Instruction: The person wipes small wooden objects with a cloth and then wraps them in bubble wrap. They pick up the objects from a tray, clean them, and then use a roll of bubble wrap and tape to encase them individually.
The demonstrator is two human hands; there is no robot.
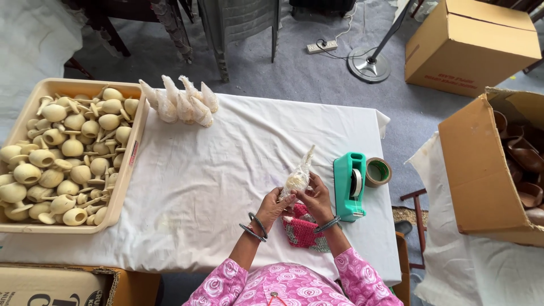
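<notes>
Both hands, left hand [273, 205] and right hand [315, 199], grasp a plastic-wrapped piece [298, 178] above the worktop [215, 187], just left of the teal tape dispenser [349, 186]. Wrapping looks underway; sealing likely needs tape. Finished bundles [180, 104] lie farther left.

Both hands [294, 201] grip a plastic-wrapped piece [298, 177] over the white table [215, 170]
</notes>
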